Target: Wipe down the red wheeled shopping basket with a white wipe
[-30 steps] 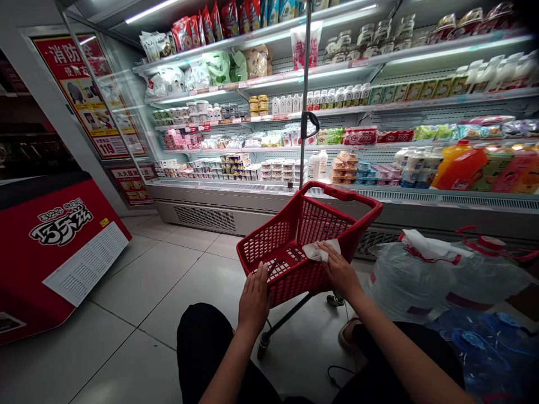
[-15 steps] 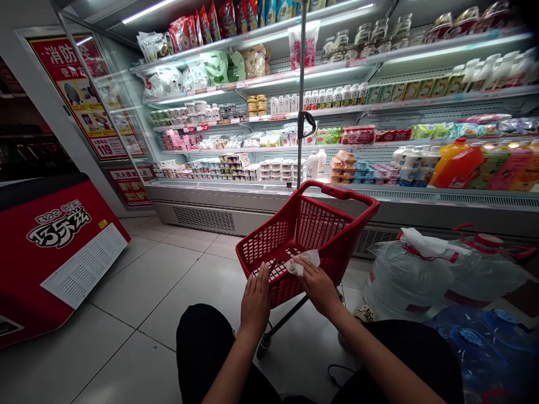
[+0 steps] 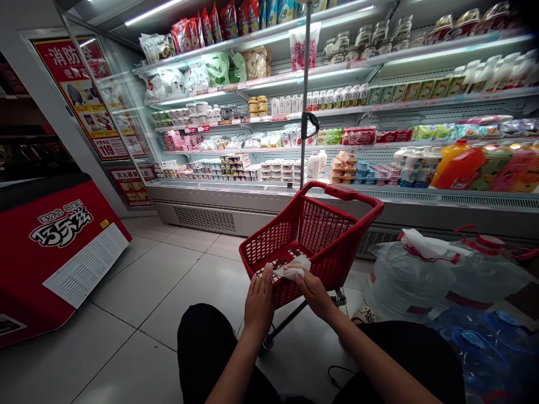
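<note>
A small red shopping cart [image 3: 332,224] with a mesh basket stands in front of me on the tiled floor. My left hand [image 3: 260,300] lies flat with fingers together against the basket's near rim. My right hand [image 3: 314,292] presses a white cloth [image 3: 292,268] onto that same near rim, fingers closed over it. My dark-trousered knees show at the bottom of the view.
A lit refrigerated shelf unit [image 3: 337,129] full of dairy and drinks runs behind the cart. Large water jugs [image 3: 404,278] lie on the floor at right. A red freezer chest [image 3: 54,247] stands at left. A metal pole [image 3: 304,95] rises behind the cart.
My right hand has slid the white cloth leftward along the basket's rim, from the right side to the near edge beside my left hand. The left hand stayed on the rim.
</note>
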The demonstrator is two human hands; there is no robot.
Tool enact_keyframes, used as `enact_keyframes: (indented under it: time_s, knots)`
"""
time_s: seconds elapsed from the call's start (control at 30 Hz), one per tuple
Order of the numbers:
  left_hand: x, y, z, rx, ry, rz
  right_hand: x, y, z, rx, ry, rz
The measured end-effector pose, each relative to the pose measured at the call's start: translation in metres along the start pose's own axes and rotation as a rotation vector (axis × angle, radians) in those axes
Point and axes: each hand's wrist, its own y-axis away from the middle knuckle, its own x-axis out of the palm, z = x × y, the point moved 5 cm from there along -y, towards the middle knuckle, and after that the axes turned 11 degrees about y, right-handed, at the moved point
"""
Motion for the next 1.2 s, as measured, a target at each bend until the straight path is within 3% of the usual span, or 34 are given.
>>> enact_keyframes:
  time_s: [0.13,0.23,0.3,0.47,0.63,0.73,0.8,1.03,1.2]
  knots:
    - [0.001,0.0,0.0,-0.004,-0.002,0.015,-0.029,-0.004,-0.017,0.105,0.043,-0.106]
    - [0.001,0.0,0.001,-0.008,0.009,0.019,-0.057,-0.008,-0.038,0.148,0.192,-0.186]
    - [0.0,0.0,0.002,-0.011,0.02,0.016,-0.067,-0.008,-0.05,0.128,0.33,-0.17]
    - [0.001,-0.002,0.002,-0.007,0.035,0.021,-0.055,0.002,-0.056,0.005,0.565,-0.089]
    - [0.001,-0.003,0.003,-0.003,0.028,0.02,-0.017,0.009,-0.023,-0.106,0.581,-0.015]
    - [0.001,-0.004,0.006,0.015,0.005,0.035,-0.005,0.01,-0.011,-0.183,0.564,0.055]
    - [0.0,-0.004,0.008,0.026,-0.011,0.048,-0.01,0.01,-0.016,-0.194,0.567,0.063]
    - [-0.001,-0.004,0.014,0.038,-0.062,0.05,-0.061,0.003,-0.069,-0.073,0.649,-0.023]
    - [0.0,0.0,0.009,0.014,-0.087,0.025,-0.055,-0.004,-0.072,-0.005,0.632,-0.081]
